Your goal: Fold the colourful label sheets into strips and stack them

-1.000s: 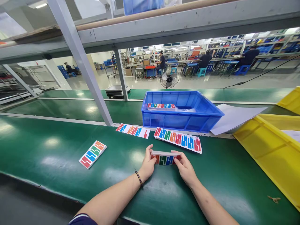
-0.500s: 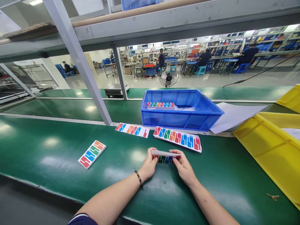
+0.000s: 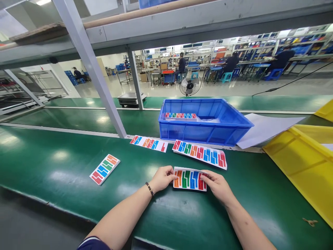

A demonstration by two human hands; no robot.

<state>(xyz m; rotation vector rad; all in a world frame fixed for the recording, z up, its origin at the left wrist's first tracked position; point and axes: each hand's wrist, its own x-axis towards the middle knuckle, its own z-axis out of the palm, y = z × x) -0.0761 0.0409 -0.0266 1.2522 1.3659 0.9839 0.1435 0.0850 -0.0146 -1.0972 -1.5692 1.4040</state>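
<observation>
Between both hands is a stack of printed label sheets (image 3: 189, 179) with orange, green, blue and red shapes facing me. My left hand (image 3: 163, 178) pinches its left end and my right hand (image 3: 217, 185) grips the right end, thumb on the red label. Just beyond lies a fanned pile of longer label sheets (image 3: 199, 153). Left of that pile is a single sheet (image 3: 148, 143) with some labels gone. Farther left a small stack of label sheets (image 3: 105, 169) rests at a slant on the green work surface (image 3: 145, 215).
A blue bin (image 3: 205, 133) behind the sheets holds another label sheet (image 3: 180, 115) and clear plastic. White paper (image 3: 267, 128) and a tilted yellow bin (image 3: 301, 163) stand at the right. A tied string (image 3: 309, 221) lies near the front right. A slanted metal post (image 3: 91, 69) rises at left.
The held stack has tipped so its printed face shows fully, and it sits slightly lower. My right hand has moved right and down. The view has shifted a little.
</observation>
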